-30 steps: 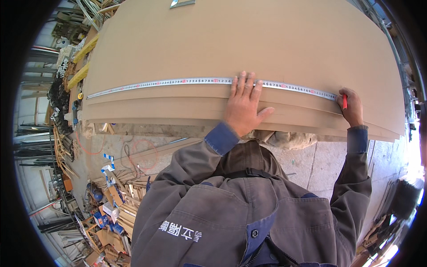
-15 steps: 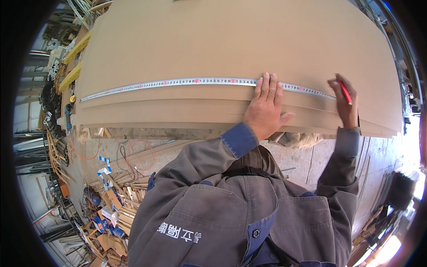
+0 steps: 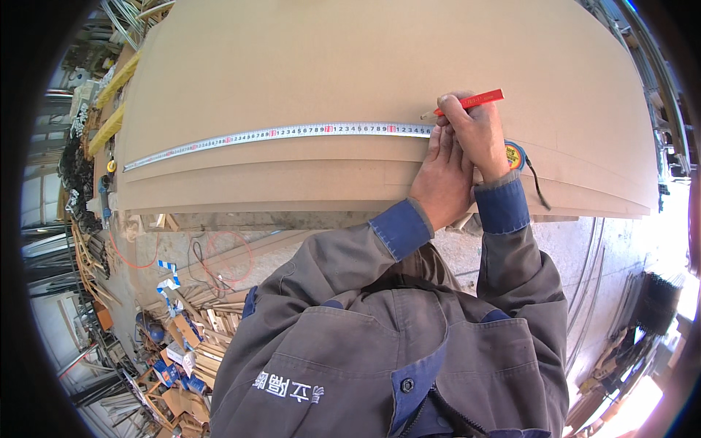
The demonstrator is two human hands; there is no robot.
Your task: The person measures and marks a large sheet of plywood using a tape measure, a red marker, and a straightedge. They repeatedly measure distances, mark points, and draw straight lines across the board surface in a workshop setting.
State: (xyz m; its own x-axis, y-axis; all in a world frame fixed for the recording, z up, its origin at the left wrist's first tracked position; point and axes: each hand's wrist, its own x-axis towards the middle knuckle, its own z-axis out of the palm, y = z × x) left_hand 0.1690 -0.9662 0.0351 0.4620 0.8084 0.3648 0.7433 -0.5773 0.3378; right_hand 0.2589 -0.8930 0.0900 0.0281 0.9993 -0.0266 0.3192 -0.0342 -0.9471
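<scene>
A large brown fibreboard sheet (image 3: 350,66) lies on top of a stack of the same boards. A steel measuring tape (image 3: 277,133) runs across it from the left edge to its yellow case (image 3: 515,155) at the right. My left hand (image 3: 440,179) lies flat on the board and presses the tape down. My right hand (image 3: 476,135) sits just beside and over it, gripping a red pencil (image 3: 471,101) whose tip touches the board at the tape's edge.
Below the board stack's front edge (image 3: 292,208) the concrete floor holds an orange cable (image 3: 139,255), timber offcuts and small boxes (image 3: 182,343) at the lower left. Metal racks and bars (image 3: 87,95) stand along the left. My grey work jacket fills the lower middle.
Both hands have moved along the tape and come together. My right hand has swung in from the board's right edge and set the pencil tip against the tape beside my left hand.
</scene>
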